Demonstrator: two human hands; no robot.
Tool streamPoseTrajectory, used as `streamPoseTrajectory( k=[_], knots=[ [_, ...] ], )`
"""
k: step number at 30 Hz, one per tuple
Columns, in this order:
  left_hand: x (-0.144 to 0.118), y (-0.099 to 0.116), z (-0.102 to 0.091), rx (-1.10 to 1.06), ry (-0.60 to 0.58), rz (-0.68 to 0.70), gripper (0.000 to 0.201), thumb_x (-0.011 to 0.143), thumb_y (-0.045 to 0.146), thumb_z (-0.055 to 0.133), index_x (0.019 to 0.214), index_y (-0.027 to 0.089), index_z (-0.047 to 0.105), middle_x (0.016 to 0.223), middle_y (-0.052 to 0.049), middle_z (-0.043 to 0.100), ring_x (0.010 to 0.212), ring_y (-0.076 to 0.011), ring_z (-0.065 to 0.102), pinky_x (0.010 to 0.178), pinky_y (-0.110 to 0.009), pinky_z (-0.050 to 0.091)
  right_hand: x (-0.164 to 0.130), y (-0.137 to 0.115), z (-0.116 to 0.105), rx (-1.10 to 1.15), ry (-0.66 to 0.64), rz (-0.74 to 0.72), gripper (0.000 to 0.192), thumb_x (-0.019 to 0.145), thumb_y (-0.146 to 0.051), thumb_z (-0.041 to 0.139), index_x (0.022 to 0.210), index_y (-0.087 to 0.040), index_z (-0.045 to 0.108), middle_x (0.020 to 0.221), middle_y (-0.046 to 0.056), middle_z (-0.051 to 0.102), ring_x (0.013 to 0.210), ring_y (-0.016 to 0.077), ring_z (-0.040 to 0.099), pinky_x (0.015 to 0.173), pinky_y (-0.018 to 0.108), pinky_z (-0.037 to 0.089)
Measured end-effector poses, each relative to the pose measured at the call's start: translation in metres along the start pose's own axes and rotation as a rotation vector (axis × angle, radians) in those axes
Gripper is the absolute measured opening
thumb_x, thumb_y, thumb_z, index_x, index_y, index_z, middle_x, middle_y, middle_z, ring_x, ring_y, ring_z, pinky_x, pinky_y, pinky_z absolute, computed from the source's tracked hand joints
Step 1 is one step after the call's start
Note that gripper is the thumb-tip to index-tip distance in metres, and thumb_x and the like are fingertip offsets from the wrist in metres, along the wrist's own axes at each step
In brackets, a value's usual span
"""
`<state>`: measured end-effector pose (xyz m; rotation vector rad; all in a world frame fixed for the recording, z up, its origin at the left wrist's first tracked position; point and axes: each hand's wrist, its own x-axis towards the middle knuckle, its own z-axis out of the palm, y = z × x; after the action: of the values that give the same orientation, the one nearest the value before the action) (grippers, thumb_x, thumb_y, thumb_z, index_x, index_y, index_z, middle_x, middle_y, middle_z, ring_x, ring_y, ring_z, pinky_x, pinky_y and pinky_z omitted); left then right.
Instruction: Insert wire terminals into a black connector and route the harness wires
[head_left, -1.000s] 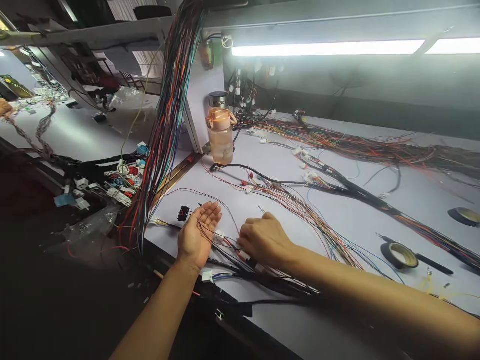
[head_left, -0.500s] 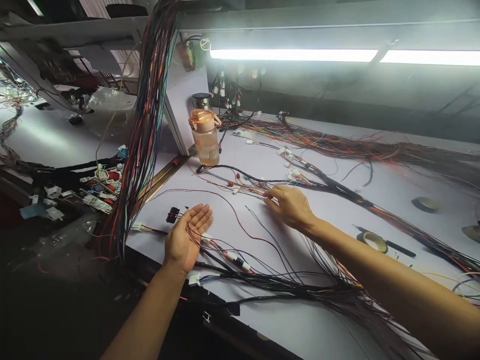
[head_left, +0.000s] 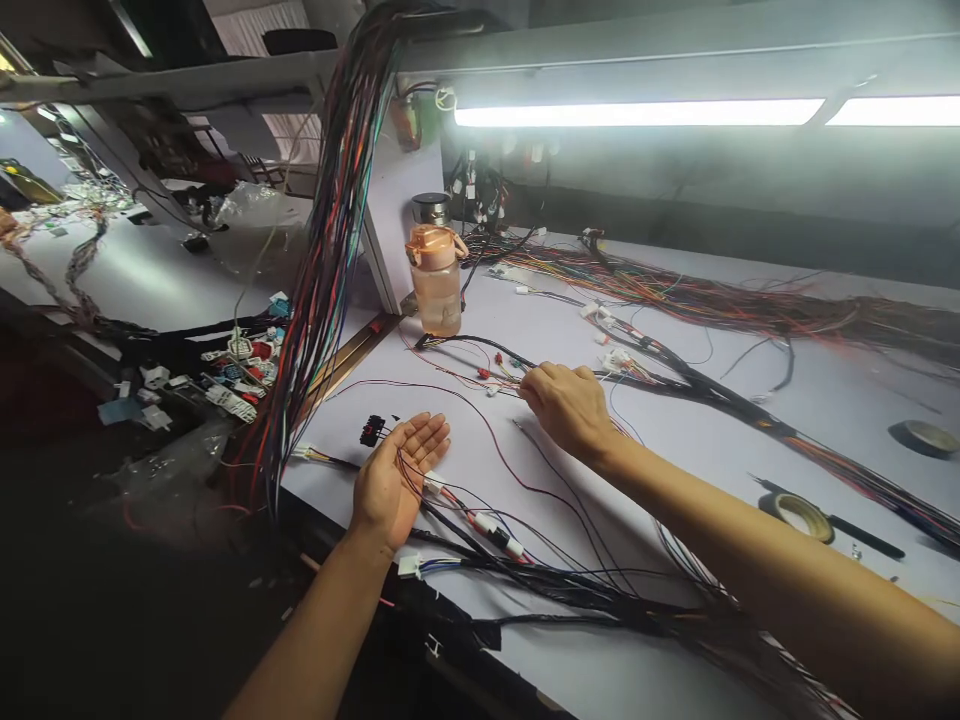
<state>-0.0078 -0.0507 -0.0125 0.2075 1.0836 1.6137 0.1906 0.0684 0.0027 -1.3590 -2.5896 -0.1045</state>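
While the left hand [head_left: 394,482] lies palm up near the front edge of the white table [head_left: 675,440], fingers outstretched and side by side, dark wires [head_left: 403,458] cross its palm and a black connector [head_left: 371,430] sits just beyond the thumb. The right hand [head_left: 568,408] reaches farther in, knuckles up and fingers curled down at loose wires near a red plug [head_left: 484,373]; the back of the hand hides the fingertips, so one cannot tell whether they pinch anything. A red wire [head_left: 489,432] curves across the table between the two hands. The right forearm [head_left: 712,510] stretches over the work, covering part of what lies beneath. Behind the right hand runs a taped harness [head_left: 731,400], while a second bundle [head_left: 555,587] lies toward the front edge, a white connector [head_left: 409,567] at its left end. A bottle [head_left: 439,298] stands upright before a dark-lidded jar [head_left: 431,208]. At left, hanging wires [head_left: 330,220] block part of the next bench, where connectors lie heaped. At right, a black tool [head_left: 866,536] shows on both sides of a tape roll [head_left: 796,515]. A lit lamp [head_left: 637,113] spans the back.
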Motion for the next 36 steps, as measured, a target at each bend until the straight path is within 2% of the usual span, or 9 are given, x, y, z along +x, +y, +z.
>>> streamPoseTrajectory(
  k=[4, 7, 14, 18, 23, 26, 28, 33, 36],
  knots=[
    [-0.001, -0.002, -0.001, -0.008, -0.014, 0.016, 0.026, 0.088, 0.018, 0.047, 0.104, 0.006, 0.063, 0.115, -0.022, 0.065, 0.101, -0.026, 0.067, 0.09, -0.038, 0.053, -0.033, -0.007, -0.015, 0.131, 0.109, -0.266, 0.025, 0.097, -0.03, 0.042, 0.085, -0.019, 0.061, 0.08, 0.003, 0.067, 0.077, 0.0165, 0.056, 0.073, 0.032, 0.028],
    [-0.001, -0.005, -0.002, -0.003, -0.019, 0.038, 0.026, 0.084, 0.015, 0.053, 0.107, 0.008, 0.061, 0.114, -0.021, 0.066, 0.098, -0.0264, 0.068, 0.09, -0.04, 0.053, -0.057, -0.014, -0.022, 0.226, 0.086, -0.459, 0.028, 0.098, -0.028, 0.039, 0.08, -0.02, 0.059, 0.072, 0.001, 0.065, 0.068, 0.0142, 0.053, 0.072, 0.031, 0.029],
    [-0.004, -0.006, 0.001, 0.019, -0.009, 0.049, 0.034, 0.076, 0.015, 0.069, 0.108, 0.01, 0.058, 0.116, -0.018, 0.065, 0.094, -0.0262, 0.069, 0.091, -0.042, 0.051, -0.089, -0.03, -0.028, 0.431, 0.037, -0.63, 0.028, 0.098, -0.017, 0.035, 0.081, -0.02, 0.056, 0.07, 0.0, 0.062, 0.067, 0.0135, 0.048, 0.071, 0.032, 0.029],
    [-0.002, -0.007, -0.001, 0.017, -0.021, 0.061, 0.032, 0.075, 0.015, 0.07, 0.105, 0.011, 0.059, 0.11, -0.014, 0.067, 0.093, -0.0223, 0.068, 0.092, -0.039, 0.05, -0.098, -0.03, -0.025, 0.432, 0.007, -0.607, 0.022, 0.096, -0.023, 0.043, 0.079, -0.02, 0.056, 0.068, -0.001, 0.061, 0.066, 0.0137, 0.047, 0.072, 0.032, 0.028],
    [0.003, -0.01, -0.007, 0.048, -0.053, 0.077, 0.026, 0.073, 0.015, 0.072, 0.097, 0.011, 0.063, 0.094, -0.008, 0.07, 0.086, -0.0168, 0.067, 0.092, -0.035, 0.05, -0.104, -0.008, -0.018, 0.305, 0.132, -0.428, 0.017, 0.092, -0.022, 0.052, 0.077, -0.02, 0.059, 0.065, -0.001, 0.06, 0.065, 0.0138, 0.048, 0.071, 0.032, 0.029],
    [0.005, -0.01, -0.009, 0.073, -0.072, 0.081, 0.027, 0.071, 0.019, 0.075, 0.095, 0.012, 0.064, 0.089, -0.005, 0.07, 0.083, -0.0151, 0.067, 0.09, -0.034, 0.051, -0.109, -0.001, -0.023, 0.334, 0.22, -0.286, 0.011, 0.091, -0.021, 0.056, 0.081, -0.02, 0.06, 0.072, 0.0, 0.065, 0.069, 0.0134, 0.051, 0.072, 0.031, 0.031],
    [0.004, -0.01, -0.008, 0.123, -0.086, 0.095, 0.029, 0.071, 0.024, 0.076, 0.094, 0.013, 0.064, 0.089, -0.005, 0.07, 0.083, -0.0157, 0.067, 0.091, -0.035, 0.05, -0.112, -0.004, -0.028, 0.366, 0.27, -0.248, 0.009, 0.09, -0.021, 0.057, 0.082, -0.02, 0.06, 0.074, -0.001, 0.066, 0.069, 0.013, 0.051, 0.072, 0.031, 0.031],
    [-0.001, -0.007, -0.001, 0.249, -0.128, 0.124, 0.034, 0.075, 0.04, 0.073, 0.092, 0.014, 0.059, 0.1, -0.012, 0.07, 0.095, -0.0225, 0.067, 0.095, -0.04, 0.048, -0.114, -0.028, -0.028, 0.395, 0.268, -0.335, 0.017, 0.092, -0.026, 0.055, 0.078, -0.019, 0.061, 0.068, -0.001, 0.064, 0.065, 0.0119, 0.05, 0.07, 0.033, 0.03],
    [-0.002, -0.003, 0.002, 0.24, -0.158, 0.108, 0.034, 0.074, 0.039, 0.074, 0.092, 0.015, 0.058, 0.104, -0.013, 0.07, 0.095, -0.0231, 0.068, 0.093, -0.037, 0.049, -0.112, -0.043, -0.018, 0.393, 0.291, -0.391, 0.023, 0.093, -0.031, 0.052, 0.076, -0.02, 0.061, 0.065, -0.002, 0.062, 0.065, 0.0117, 0.049, 0.068, 0.033, 0.029]
  ],
)
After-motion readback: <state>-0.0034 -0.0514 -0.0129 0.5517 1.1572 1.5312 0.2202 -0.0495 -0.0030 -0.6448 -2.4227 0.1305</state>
